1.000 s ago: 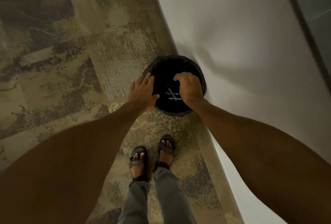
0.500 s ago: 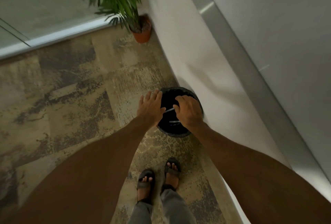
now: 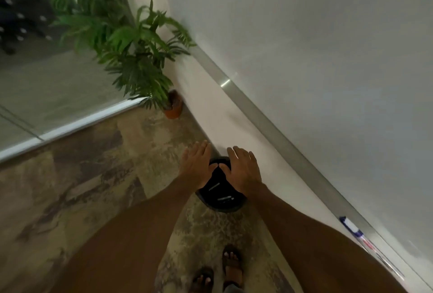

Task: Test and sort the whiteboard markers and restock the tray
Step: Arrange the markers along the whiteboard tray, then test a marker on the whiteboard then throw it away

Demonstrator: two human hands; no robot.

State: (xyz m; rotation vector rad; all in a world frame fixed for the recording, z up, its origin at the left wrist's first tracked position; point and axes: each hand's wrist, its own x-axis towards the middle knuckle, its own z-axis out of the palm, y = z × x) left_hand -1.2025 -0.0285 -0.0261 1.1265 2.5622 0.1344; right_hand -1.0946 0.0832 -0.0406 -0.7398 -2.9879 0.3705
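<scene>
- Head view: two bare hands hover over a black bin (image 3: pixel 226 209) that stands on the mottled floor (image 3: pixel 82 187), just beside the foot of the wall.
- The left hand (image 3: pixel 198 166) is palm down over the bin's left rim, fingers straight and spread. Its grip is apart and holds nothing.
- The right hand (image 3: pixel 243 170) mirrors it over the right rim, grip likewise apart and empty. The two thumb tips almost meet above the bin's mouth.
- Down inside the bin, beneath both palms and clear of them, lies a slanted marker (image 3: pixel 214 186), with a second marker (image 3: pixel 225 198) nearer the person (too blurred to tell colours).
- Along the whiteboard (image 3: pixel 304 58) runs the metal tray (image 3: pixel 269 126). At its near end a blue-capped marker (image 3: pixel 351 226) lies well apart from the right hand, beyond the forearm.
- A potted plant (image 3: pixel 140 62) fills the corner past the bin.
</scene>
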